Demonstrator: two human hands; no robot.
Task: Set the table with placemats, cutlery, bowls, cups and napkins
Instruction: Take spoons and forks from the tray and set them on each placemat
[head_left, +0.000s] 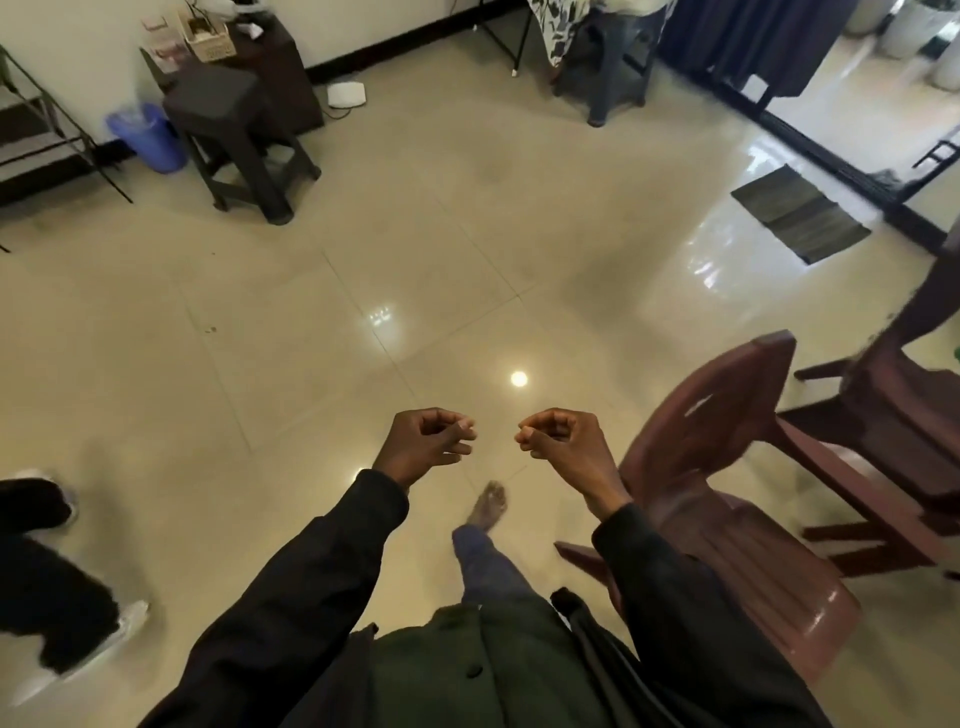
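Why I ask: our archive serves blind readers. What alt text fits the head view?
A person's left hand and right hand are raised side by side, fingers curled, holding nothing, above a tiled floor. A reddish-brown chair stands at the right, a dark stool farther off at the left.

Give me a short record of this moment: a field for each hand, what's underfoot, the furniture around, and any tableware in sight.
left: left hand raised in front, fingers curled, holding nothing
right: right hand raised in front, fingers curled, holding nothing
underfoot: glossy tiled floor, one bare foot forward
near right: brown plastic chair
far left: dark stool with blue bin beside it
far right: dark floor mat
tableware: none in view
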